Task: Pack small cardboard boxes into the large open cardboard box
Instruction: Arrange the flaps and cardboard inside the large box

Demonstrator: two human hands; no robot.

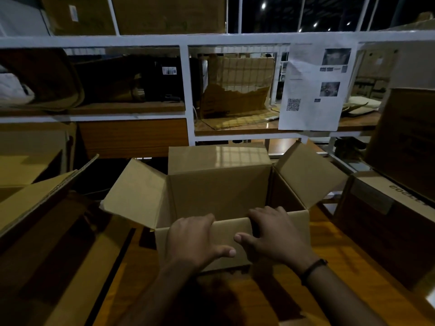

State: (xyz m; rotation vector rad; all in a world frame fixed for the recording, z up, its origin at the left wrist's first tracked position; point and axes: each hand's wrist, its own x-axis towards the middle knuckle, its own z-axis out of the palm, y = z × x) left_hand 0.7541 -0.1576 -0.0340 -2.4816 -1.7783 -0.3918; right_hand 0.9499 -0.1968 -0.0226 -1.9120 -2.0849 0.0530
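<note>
Both forearms reach forward from the bottom edge. Left hand [193, 238] and right hand [275, 234] sit side by side on the near rim of the large open cardboard box [219, 191], fingers hooked over the edge into the box and thumbs spread on the outer face, gripping it. The box stands upright on the wooden table [341, 250], directly ahead, with its side and far flaps splayed open. There is a dark band [313, 269] on the right wrist.

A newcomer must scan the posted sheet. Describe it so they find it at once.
Start at the white shelving rack behind the open cardboard box. A white printed sheet hangs from its upper rail, right of centre. It alone carries photos and a QR code.
</note>
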